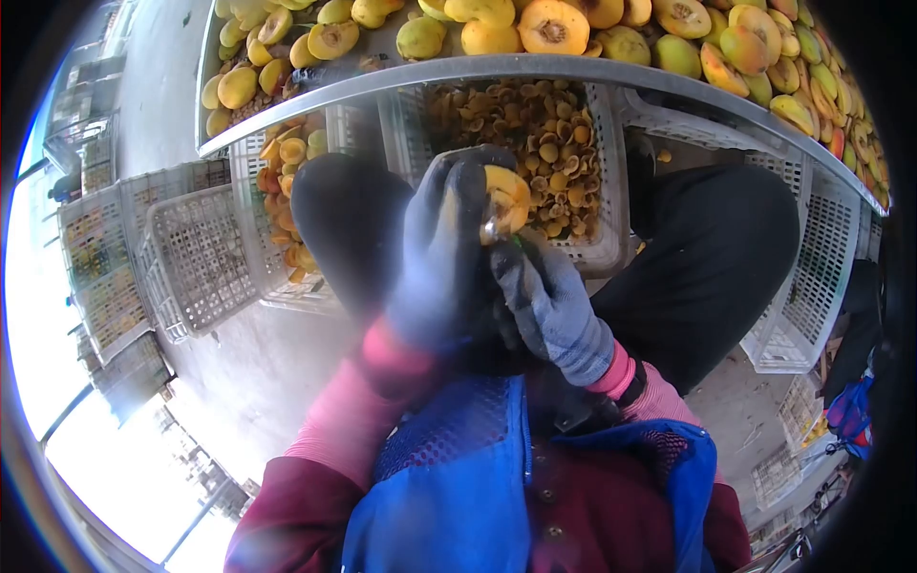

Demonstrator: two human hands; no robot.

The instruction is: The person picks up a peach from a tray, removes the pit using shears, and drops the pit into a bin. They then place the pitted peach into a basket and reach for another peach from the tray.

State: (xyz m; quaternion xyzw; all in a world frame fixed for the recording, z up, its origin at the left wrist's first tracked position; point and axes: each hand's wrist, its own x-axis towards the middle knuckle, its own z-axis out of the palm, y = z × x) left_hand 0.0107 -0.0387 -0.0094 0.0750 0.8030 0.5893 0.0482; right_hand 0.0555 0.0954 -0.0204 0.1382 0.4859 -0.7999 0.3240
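A cut fruit half (508,198) with orange flesh is held up in front of my lap by my left hand (447,224), whose gloved fingers wrap round its left side. Just below and to the right, my gloved right hand (546,298) is closed round a tool, of which a small shiny metal end (490,230) touches the lower part of the fruit. The tool's handle is mostly hidden by my fingers. Below the hands stands a crate (611,181) with many orange-brown peel-like pieces.
A metal-edged table (458,69) across the top holds many whole and halved fruits. On the left are a crate of fruit pieces (250,205) and a grey crate (201,256). A white crate (812,272) stands right of my knee. Part of another person (855,325) shows at the far right.
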